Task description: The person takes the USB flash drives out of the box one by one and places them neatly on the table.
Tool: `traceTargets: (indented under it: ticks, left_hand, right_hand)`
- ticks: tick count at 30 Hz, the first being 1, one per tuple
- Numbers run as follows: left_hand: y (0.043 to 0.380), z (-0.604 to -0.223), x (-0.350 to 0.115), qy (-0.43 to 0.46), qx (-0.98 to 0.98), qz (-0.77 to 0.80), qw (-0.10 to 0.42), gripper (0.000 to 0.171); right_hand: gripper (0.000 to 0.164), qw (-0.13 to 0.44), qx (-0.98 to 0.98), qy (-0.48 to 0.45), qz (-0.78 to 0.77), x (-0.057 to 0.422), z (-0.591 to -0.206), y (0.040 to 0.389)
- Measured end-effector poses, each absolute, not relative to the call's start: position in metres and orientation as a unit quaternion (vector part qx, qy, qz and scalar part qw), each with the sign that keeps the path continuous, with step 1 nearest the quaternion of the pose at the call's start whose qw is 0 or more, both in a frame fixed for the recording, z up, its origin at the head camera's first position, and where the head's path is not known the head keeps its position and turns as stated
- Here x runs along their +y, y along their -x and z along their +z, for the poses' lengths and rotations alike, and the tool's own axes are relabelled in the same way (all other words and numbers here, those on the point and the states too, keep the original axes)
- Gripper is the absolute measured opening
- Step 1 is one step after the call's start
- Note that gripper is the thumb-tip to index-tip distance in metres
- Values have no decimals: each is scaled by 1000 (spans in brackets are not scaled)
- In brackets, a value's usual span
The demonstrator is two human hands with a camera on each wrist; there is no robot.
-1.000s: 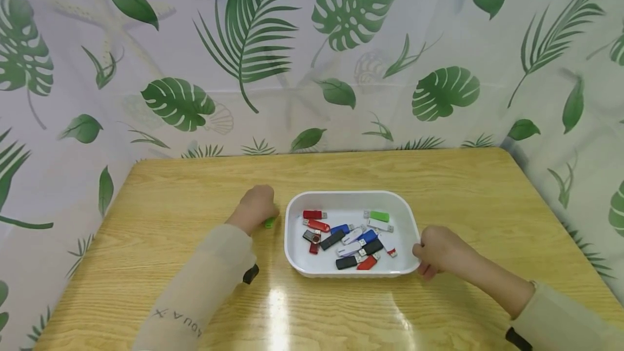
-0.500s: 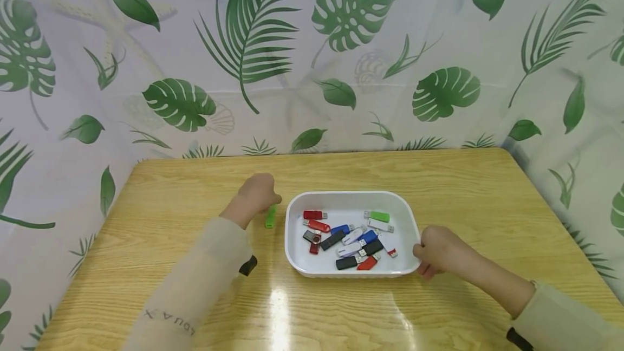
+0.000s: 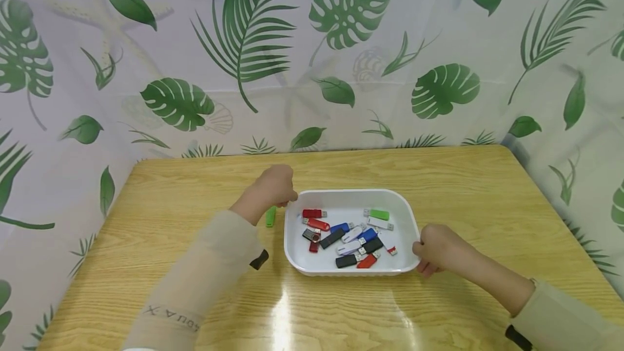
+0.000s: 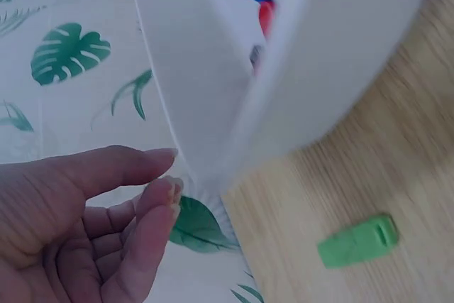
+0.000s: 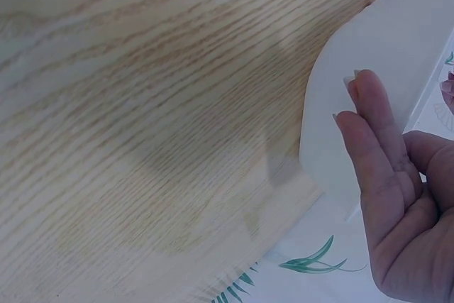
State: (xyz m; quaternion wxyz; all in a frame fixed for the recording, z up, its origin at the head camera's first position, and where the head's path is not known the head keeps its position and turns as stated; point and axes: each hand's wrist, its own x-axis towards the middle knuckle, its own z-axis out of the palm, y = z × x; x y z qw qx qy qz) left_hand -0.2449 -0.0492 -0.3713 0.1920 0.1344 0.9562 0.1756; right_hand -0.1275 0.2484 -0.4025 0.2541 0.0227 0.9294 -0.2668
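Observation:
My left hand (image 3: 270,187) is at the back left corner of a white plastic tray (image 3: 348,273). In the left wrist view its thumb and forefinger almost meet, with nothing between them. Below that hand a green USB stick (image 4: 359,241) lies on the table, outside the tray. My right hand (image 3: 441,248) pinches the tray's right rim; the right wrist view shows two fingers (image 5: 376,154) held out along the outer wall. Inside the tray lie several USB sticks, among them a green one (image 3: 379,214), a red one (image 3: 312,213) and a black one (image 3: 332,238).
Wood-grain table (image 3: 195,194) surrounds the tray. A cloth with a leaf print (image 3: 273,118) hangs behind the table and along both sides. Light glares off the tabletop in front of the tray.
My left hand let go of the green USB stick left of the tray, rose away from it, and moved right to the tray's corner. The right hand stayed at the rim.

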Motion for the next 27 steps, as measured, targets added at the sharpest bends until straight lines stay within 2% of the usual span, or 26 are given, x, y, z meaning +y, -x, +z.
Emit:
traceTargets:
  ticks: [5, 16, 23, 27]
  left_hand:
    - [240, -364, -26, -157, 953, 142, 216, 11]
    - [239, -373, 3, -243, 942, 61, 225, 18]
    - [234, -380, 14, -278, 929, 51, 238, 13]
    - [233, -384, 21, -288, 934, -10, 213, 12]
  right_hand:
    - [25, 256, 928, -28, -268, 249, -402, 127]
    - [24, 249, 927, -25, -278, 249, -406, 125]
    - [22, 253, 928, -24, -272, 248, -403, 125]
    - [22, 253, 931, -19, -262, 249, -403, 126]
